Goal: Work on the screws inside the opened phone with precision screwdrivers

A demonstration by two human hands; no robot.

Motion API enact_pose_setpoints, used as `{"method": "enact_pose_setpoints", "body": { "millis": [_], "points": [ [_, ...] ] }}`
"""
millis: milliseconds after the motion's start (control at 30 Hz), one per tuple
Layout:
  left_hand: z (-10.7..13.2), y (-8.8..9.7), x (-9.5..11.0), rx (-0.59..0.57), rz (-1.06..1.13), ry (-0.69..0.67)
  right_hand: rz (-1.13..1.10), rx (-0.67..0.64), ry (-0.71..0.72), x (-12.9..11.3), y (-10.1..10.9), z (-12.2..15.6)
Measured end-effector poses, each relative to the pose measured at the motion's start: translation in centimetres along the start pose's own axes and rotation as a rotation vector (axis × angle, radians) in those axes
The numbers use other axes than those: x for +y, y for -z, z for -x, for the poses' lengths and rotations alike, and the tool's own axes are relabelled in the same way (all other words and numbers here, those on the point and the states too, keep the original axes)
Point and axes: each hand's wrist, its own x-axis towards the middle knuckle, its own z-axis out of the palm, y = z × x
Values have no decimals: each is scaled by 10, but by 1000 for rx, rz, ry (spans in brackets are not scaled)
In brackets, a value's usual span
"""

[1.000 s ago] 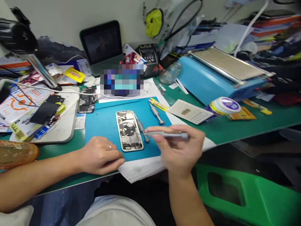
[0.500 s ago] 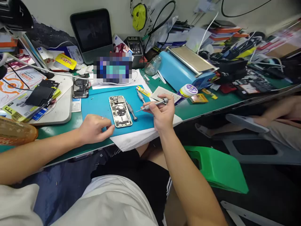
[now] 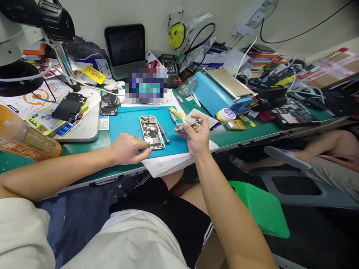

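An opened phone [image 3: 152, 132] with its insides showing lies on a blue mat [image 3: 126, 125]. My left hand [image 3: 128, 148] rests on the mat at the phone's near left corner, fingers pinched together against that corner. My right hand [image 3: 195, 137] is closed round a grey screwdriver [image 3: 187, 126], its tip pointing left toward the phone but clear of it. A second screwdriver [image 3: 163, 133] lies on the mat just right of the phone, and a third [image 3: 174, 118] lies farther back.
A white sheet [image 3: 165, 166] hangs over the bench edge under the mat. A blue machine [image 3: 217, 89], a tape roll [image 3: 226, 114], a dark tablet [image 3: 125, 46], another opened phone [image 3: 109, 104] and a white pad [image 3: 84, 125] crowd the bench. Another person's legs [image 3: 316, 149] are at right; a green stool [image 3: 260, 209] stands below.
The view shifted. My left hand moved right, up to the phone's near corner. My right hand still holds the screwdriver, now drawn back to the right of the phone.
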Motion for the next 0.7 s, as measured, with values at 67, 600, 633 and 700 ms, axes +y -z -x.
{"method": "enact_pose_setpoints", "body": {
  "millis": [67, 600, 633, 700],
  "points": [
    [0, -1, -2, -7, -2, 2, 6, -10, -6, -1, 0, 1],
    [-14, 21, 3, -173, -26, -192, -163, -50, -13, -3, -8, -7],
    [-14, 24, 9, -169, -25, -180, -171, -45, -8, -3, -8, -7],
    [-5, 30, 33, -144, -25, -140, -189, -30, 1, -4, -8, -7]
  ]
}}
